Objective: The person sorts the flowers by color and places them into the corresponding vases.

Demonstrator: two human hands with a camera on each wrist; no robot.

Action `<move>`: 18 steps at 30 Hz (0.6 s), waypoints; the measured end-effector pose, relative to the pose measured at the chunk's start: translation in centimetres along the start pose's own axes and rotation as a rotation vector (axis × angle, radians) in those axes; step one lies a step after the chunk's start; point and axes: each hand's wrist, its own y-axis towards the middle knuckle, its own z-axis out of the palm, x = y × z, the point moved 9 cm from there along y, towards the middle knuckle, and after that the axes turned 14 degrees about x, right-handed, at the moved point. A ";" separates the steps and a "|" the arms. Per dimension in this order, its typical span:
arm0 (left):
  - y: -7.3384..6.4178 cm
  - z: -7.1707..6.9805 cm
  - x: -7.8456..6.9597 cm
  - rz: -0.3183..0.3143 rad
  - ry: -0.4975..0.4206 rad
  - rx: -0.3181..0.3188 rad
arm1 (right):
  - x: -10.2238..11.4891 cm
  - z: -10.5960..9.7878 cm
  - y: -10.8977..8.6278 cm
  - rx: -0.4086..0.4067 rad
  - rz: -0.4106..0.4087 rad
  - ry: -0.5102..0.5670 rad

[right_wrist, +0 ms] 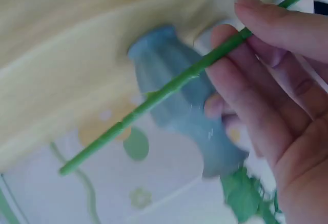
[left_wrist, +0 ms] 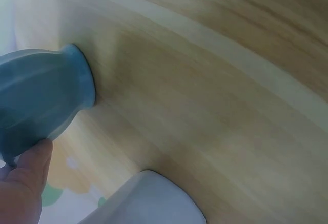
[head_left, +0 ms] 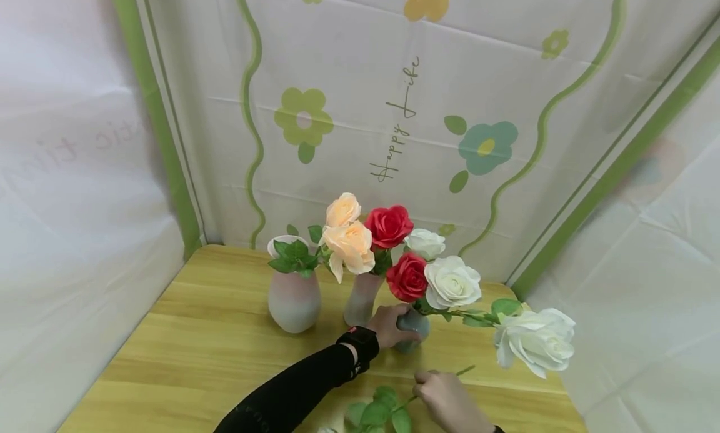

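My left hand (head_left: 388, 327) grips a small blue-grey vase (head_left: 415, 330) with fingers and thumb around its sides. In the left wrist view, the ribbed vase (left_wrist: 43, 93) stands on the wooden table. White roses (head_left: 452, 282) lean out of it to the right, one reaching far over the table. Nearer the front edge, my right hand (head_left: 448, 400) pinches a green flower stem (right_wrist: 177, 83) between thumb and fingers. Its bare cut end points up and right in the head view, in front of the vase. Green leaves (head_left: 381, 411) hang at its other end, where the bloom is mostly out of frame.
A pink-and-white vase (head_left: 295, 302) with peach roses (head_left: 350, 244) stands at the back left. Beside it is a slimmer pale vase (head_left: 362, 300) below red roses (head_left: 389, 227). Printed curtains (head_left: 365, 108) enclose the wooden table (head_left: 185, 345) at the back and sides.
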 end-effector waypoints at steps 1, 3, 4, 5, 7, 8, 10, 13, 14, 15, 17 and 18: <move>0.0 0.0 0.0 0.004 0.005 -0.005 | -0.2 -0.6 -0.3 -0.041 0.004 0.004; 0.0 0.0 -0.1 0.008 0.003 -0.007 | -0.5 -1.8 -0.8 -0.127 0.007 0.009; 0.0 0.0 -0.1 0.006 0.001 -0.003 | -0.7 -2.3 -1.1 -0.173 0.010 0.007; -0.1 0.1 -0.1 0.004 0.000 -0.001 | -0.9 -2.8 -1.5 -0.220 0.016 0.008; -0.1 0.1 -0.2 -0.003 -0.004 0.008 | -1.3 -3.9 -2.2 -0.320 0.037 0.010; -0.2 0.1 -0.2 -0.004 -0.001 0.012 | -1.5 -4.4 -2.6 -0.368 0.051 0.011; -0.2 0.0 -0.4 -0.002 0.011 0.012 | -1.9 -5.4 -3.4 -0.463 0.073 0.032; -0.2 0.0 -0.3 -0.006 0.018 0.006 | -2.2 -7.2 -4.5 -0.610 0.073 0.072; -0.2 0.0 -0.2 -0.014 0.022 0.005 | -2.2 -7.9 -4.8 -0.663 0.063 0.088; -0.1 0.1 -0.1 -0.016 0.023 0.001 | -2.2 -8.6 -5.1 -0.715 0.056 0.102; -0.1 0.1 -0.1 -0.008 0.030 -0.012 | -2.0 -10.1 -5.4 -0.809 0.051 0.129; -0.1 0.0 -0.2 0.002 0.037 -0.020 | -1.9 -10.9 -5.5 -0.850 0.045 0.158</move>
